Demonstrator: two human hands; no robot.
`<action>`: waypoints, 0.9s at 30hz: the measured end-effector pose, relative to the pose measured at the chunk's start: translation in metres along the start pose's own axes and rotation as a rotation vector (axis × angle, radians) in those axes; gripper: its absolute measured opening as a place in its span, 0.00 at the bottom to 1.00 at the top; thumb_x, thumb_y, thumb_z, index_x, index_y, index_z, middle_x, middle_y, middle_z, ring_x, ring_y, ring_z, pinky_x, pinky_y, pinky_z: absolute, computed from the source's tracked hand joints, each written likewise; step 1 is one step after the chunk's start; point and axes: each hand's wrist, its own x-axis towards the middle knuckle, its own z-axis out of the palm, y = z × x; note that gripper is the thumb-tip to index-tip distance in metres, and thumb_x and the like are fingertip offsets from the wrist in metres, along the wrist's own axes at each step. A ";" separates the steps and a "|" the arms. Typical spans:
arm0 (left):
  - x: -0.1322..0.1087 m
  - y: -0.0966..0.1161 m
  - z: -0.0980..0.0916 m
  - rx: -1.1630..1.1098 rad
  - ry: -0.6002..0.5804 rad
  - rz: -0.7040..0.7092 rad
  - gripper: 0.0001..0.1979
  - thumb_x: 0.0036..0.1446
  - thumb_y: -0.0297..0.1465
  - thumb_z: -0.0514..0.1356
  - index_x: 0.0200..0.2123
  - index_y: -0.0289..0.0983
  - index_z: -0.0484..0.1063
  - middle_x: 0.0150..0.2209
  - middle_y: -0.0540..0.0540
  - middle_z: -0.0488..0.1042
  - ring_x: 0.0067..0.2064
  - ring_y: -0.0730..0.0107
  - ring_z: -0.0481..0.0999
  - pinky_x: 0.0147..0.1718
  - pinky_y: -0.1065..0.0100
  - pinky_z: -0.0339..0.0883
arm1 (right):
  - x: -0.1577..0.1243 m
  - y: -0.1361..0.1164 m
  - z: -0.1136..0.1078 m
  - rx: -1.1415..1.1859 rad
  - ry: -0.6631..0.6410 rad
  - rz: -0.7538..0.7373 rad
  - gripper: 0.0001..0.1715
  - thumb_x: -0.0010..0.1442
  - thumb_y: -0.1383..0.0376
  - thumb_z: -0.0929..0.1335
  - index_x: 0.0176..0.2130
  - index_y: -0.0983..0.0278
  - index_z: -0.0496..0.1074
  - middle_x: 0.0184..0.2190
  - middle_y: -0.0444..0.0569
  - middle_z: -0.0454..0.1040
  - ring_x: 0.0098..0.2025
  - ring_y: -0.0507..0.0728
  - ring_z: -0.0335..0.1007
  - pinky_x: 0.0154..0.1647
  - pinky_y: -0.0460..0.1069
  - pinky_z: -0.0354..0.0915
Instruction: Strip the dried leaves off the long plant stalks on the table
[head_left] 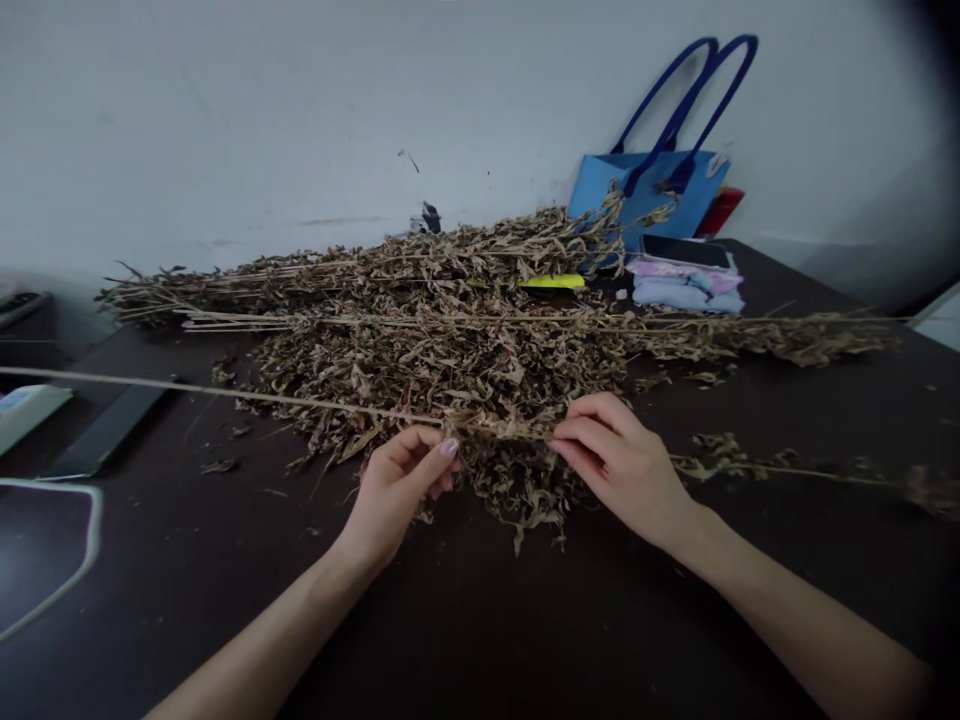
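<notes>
While our left hand (397, 475) pinches a dried stem (300, 400) between thumb and finger, our right hand (630, 465) closes its fingertips on the leafy stretch farther along, at the front of a heap of dry leaves (450, 365). The stem runs out past the left edge; we judge it light and stiff yet quick to snap, its leaves crisp and crumbly, with the bare woody length the surest place to hold. Behind, more stalks (360, 270) lie across the dark table (480, 630). Against the wall (300, 110), we see a blue bag (641, 228) beside folded cloth (682, 290).
</notes>
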 end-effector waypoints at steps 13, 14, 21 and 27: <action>0.013 0.008 -0.019 0.142 0.129 0.131 0.23 0.49 0.31 0.64 0.51 0.38 0.69 0.31 0.49 0.70 0.24 0.80 0.62 0.21 0.76 0.57 | 0.004 0.006 -0.007 0.014 0.032 0.032 0.06 0.62 0.68 0.62 0.38 0.62 0.68 0.38 0.51 0.66 0.36 0.53 0.66 0.33 0.49 0.64; 0.013 0.009 -0.019 0.130 0.124 0.135 0.21 0.50 0.31 0.64 0.49 0.37 0.70 0.31 0.49 0.70 0.25 0.79 0.63 0.21 0.76 0.58 | 0.004 0.006 -0.007 0.018 0.026 0.030 0.06 0.62 0.68 0.62 0.38 0.62 0.67 0.38 0.51 0.66 0.36 0.53 0.66 0.32 0.48 0.64; 0.008 0.007 -0.013 0.004 0.094 0.103 0.11 0.51 0.32 0.64 0.40 0.38 0.74 0.29 0.51 0.69 0.25 0.80 0.61 0.22 0.77 0.57 | 0.002 0.001 -0.004 0.045 -0.049 0.014 0.06 0.62 0.69 0.61 0.39 0.62 0.67 0.39 0.51 0.66 0.38 0.54 0.67 0.35 0.48 0.64; 0.009 0.003 -0.011 -0.037 0.064 0.063 0.14 0.51 0.32 0.64 0.43 0.39 0.73 0.36 0.48 0.72 0.27 0.79 0.64 0.23 0.77 0.59 | 0.002 -0.004 -0.003 0.033 -0.106 -0.020 0.08 0.63 0.69 0.60 0.39 0.64 0.66 0.38 0.51 0.67 0.36 0.53 0.67 0.34 0.48 0.64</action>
